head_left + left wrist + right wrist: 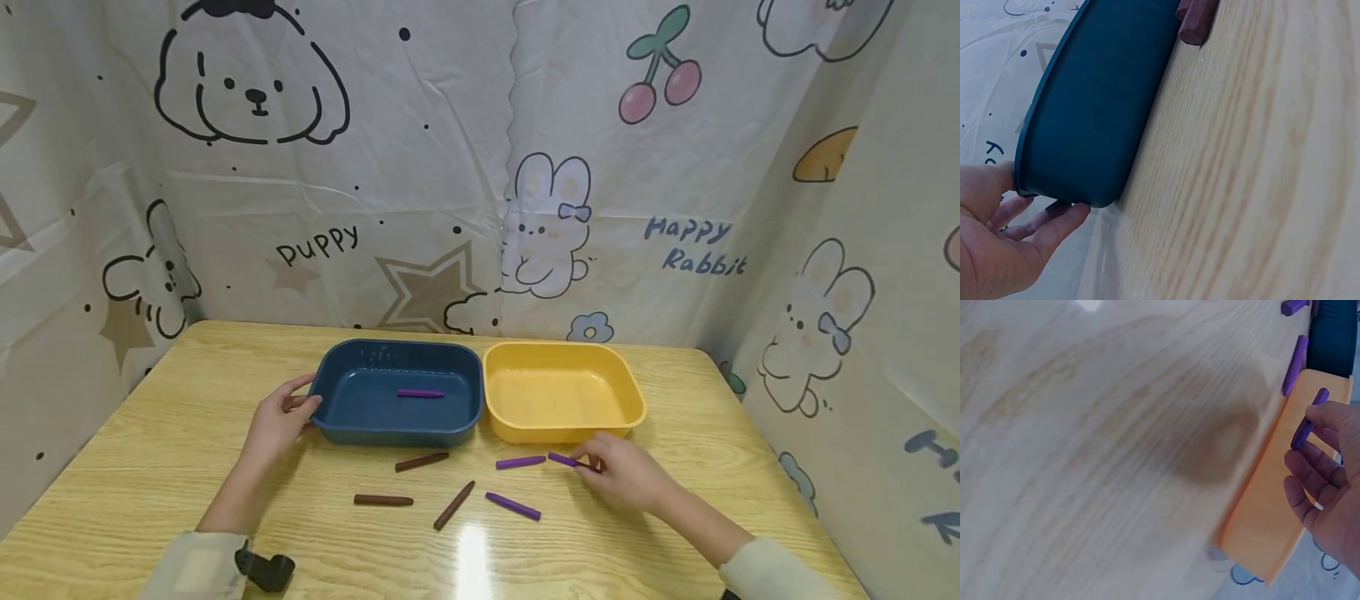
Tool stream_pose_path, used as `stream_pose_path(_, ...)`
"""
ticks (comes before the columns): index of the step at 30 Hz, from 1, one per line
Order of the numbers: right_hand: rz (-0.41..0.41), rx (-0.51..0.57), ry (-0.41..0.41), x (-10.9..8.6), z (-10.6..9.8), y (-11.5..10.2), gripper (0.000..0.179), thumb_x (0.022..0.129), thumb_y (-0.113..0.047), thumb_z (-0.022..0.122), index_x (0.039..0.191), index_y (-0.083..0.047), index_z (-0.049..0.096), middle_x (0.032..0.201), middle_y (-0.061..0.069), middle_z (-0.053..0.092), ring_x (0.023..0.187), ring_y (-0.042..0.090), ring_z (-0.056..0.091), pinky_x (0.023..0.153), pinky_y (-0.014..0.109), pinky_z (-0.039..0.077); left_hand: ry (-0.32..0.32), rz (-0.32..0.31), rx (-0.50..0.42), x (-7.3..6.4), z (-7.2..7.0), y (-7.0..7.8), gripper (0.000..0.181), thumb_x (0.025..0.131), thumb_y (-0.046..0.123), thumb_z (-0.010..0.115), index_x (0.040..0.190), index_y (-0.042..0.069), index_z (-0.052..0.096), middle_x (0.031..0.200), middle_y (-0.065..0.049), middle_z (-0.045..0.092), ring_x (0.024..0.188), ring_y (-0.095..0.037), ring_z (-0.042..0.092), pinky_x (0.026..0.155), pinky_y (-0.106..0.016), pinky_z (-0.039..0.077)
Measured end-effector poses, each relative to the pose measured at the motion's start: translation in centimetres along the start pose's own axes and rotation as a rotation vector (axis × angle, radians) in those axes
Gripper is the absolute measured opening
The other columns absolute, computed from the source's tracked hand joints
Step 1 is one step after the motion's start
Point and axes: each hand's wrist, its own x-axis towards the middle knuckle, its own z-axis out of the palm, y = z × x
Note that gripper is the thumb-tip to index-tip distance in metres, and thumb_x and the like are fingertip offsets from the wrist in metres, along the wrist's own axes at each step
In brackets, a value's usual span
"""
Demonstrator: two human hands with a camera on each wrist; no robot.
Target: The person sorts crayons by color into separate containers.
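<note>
My left hand [273, 423] grips the left end of a dark blue tray [397, 436], thumb at the rim and fingers against the outer wall in the left wrist view. One purple crayon [420, 393] lies inside that tray. In front of a yellow tray [562, 434], my right hand [628, 472] pinches another purple crayon [1311, 419] between thumb and fingers, above the table. Just left of it lies a purple crayon [521, 462], with a second purple crayon [513, 506] nearer me. Brown crayons [383, 500] lie on the table before the blue tray.
Both trays stand side by side toward the back of the wooden table [300, 558]. No crayon shows in the yellow one. A printed cloth [450, 167] with cartoon animals hangs behind the table and along its sides.
</note>
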Motion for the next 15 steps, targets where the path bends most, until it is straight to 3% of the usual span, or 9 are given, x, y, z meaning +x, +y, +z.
stream_pose_path(15, -0.105, 0.034, 0.033, 2.3, -2.2, -3.0, 0.008, 0.084, -0.016, 0.069, 0.093, -0.015, 0.070, 0.071, -0.009, 0.049, 0.065, 0.004, 0.045, 0.056, 0.016, 0.040, 0.006, -0.003, 0.000, -0.1, 0.1, 0.1, 0.052, 0.098, 0.024, 0.048, 0.144, 0.005, 0.034, 0.129, -0.031, 0.051, 0.099, -0.021, 0.065, 0.078, -0.028, 0.057)
